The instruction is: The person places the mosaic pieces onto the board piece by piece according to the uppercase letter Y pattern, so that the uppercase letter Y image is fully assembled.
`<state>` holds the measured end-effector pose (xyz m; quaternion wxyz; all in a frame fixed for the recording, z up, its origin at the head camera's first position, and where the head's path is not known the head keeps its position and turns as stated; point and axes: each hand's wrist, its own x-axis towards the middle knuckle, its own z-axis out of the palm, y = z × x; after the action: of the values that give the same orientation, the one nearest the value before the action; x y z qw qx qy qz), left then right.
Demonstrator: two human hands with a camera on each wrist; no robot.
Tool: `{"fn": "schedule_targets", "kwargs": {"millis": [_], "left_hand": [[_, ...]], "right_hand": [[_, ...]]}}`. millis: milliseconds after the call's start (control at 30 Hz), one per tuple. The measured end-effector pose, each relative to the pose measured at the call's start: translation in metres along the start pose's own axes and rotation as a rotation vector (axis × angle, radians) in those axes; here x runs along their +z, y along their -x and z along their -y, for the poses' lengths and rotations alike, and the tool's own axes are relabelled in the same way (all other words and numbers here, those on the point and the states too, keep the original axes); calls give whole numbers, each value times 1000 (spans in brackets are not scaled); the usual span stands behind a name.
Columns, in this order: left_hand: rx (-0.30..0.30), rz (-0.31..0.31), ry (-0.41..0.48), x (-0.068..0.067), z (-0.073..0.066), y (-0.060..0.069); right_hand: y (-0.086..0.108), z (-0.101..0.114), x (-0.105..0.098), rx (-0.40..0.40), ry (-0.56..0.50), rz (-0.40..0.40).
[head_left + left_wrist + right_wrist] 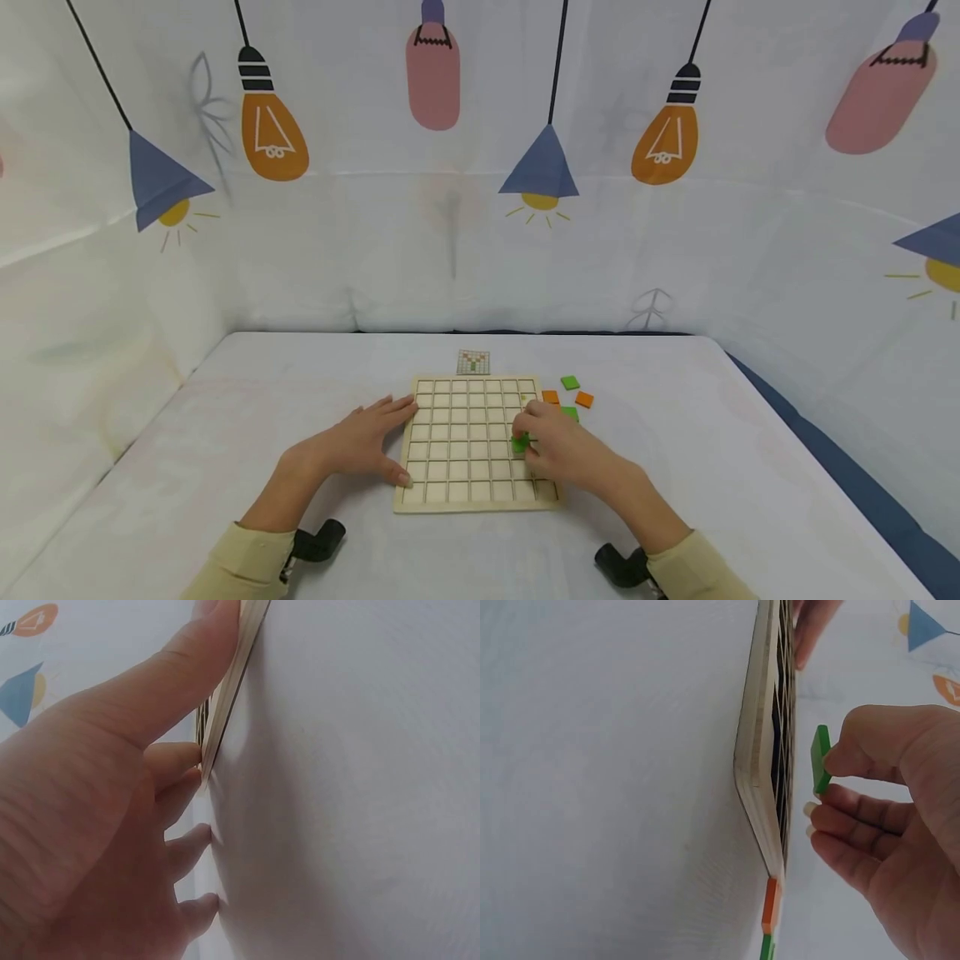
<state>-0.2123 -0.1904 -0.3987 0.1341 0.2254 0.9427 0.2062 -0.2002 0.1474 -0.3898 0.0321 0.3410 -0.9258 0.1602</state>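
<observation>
A light wooden grid board with square cells lies on the white table. My left hand rests at the board's left edge, fingers spread, with thumb and index touching the frame; the left wrist view shows the same hand against the board's rim. Over the board's right side, my right hand pinches a green square tile. In the right wrist view that green tile is held between thumb and fingers, a little off the board's surface.
Loose tiles lie right of the board: an orange tile and a green tile near its edge, another green tile and orange tile farther out. A small pattern card lies behind the board. A printed curtain hangs behind the table.
</observation>
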Motion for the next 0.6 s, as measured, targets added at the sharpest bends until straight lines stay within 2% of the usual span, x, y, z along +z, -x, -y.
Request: {"fn": "schedule_targets", "kwargs": {"millis": [300, 600], "left_hand": [[-8, 3, -13, 1, -1, 1], [-11, 3, -30, 2, -1, 1]], "right_hand": [[-3, 3, 0, -1, -15, 45], [-4, 11, 6, 22, -83, 77]]}}
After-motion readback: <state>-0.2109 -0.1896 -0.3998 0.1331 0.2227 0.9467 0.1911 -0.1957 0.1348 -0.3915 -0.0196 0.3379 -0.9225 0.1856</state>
